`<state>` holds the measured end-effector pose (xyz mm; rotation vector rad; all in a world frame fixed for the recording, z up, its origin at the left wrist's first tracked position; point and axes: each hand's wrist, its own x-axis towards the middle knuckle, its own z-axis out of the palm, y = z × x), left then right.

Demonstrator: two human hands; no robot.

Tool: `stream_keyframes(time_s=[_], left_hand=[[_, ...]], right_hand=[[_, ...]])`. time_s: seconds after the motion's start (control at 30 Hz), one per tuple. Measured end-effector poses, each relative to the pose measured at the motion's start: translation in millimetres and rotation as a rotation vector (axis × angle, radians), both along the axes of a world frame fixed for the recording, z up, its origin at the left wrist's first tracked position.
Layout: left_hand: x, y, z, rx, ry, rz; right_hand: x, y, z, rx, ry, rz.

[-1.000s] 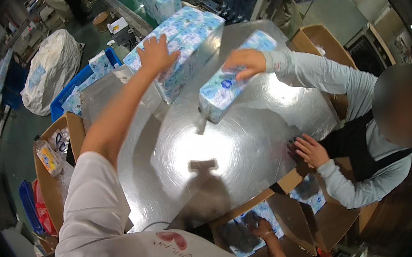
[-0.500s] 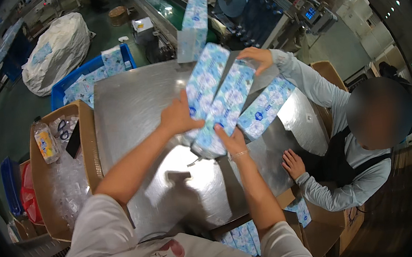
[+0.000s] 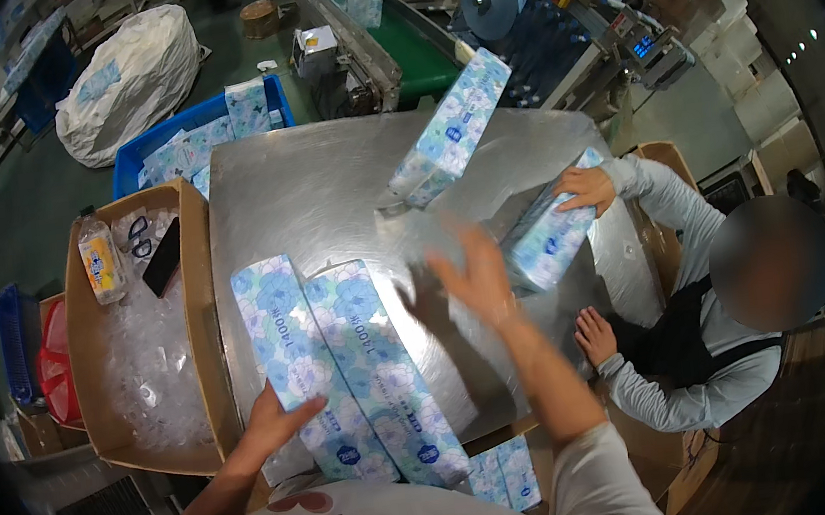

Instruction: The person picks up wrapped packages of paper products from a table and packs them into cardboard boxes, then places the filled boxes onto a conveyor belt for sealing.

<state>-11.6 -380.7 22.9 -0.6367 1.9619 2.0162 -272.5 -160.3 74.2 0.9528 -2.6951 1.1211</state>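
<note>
Two long tissue packs, printed with blue and lilac flowers, lie side by side at the near left of the metal table [image 3: 324,181]. My left hand [image 3: 282,422] grips the outer tissue pack [image 3: 285,336], its thumb over the top and its other fingers at the side. The inner tissue pack [image 3: 378,362] rests against it. My right hand [image 3: 480,276], blurred, is held over the middle of the table with fingers apart and nothing in them. Beyond it, another tissue pack [image 3: 459,122] stands at a slant near the table's far edge.
At right, a co-worker's hand [image 3: 587,191] rests on a tissue pack [image 3: 557,242]. A cardboard box [image 3: 204,330] at left holds clear plastic, a bottle [image 3: 102,265] and a phone [image 3: 163,259]. Behind are a blue crate [image 3: 125,172] of packs and a green conveyor [image 3: 421,55].
Both packs have come from mid-table to the near left. My right hand has let go and moved away from them. Another pack has come off the conveyor end onto the table.
</note>
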Motion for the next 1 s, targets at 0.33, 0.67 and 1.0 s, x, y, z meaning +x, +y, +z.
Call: stream_keyframes(time_s=[0.33,0.67,1.0], left_hand=[[-18.8,-10.2,-12.6,-0.169,-0.199,0.063],[63.6,-261.6,-112.8,-0.866,0.067,0.793],[111.7,-318.5,-162.1,-0.757,-0.609,0.521]], right_hand=[[-167.7,-62.9,-48.5,0.809,0.242,-0.010],[136.9,119.2,1.2,0.028,-0.070,0.208],[244.9,238.1,10.5,-0.462,-0.290,-0.764]])
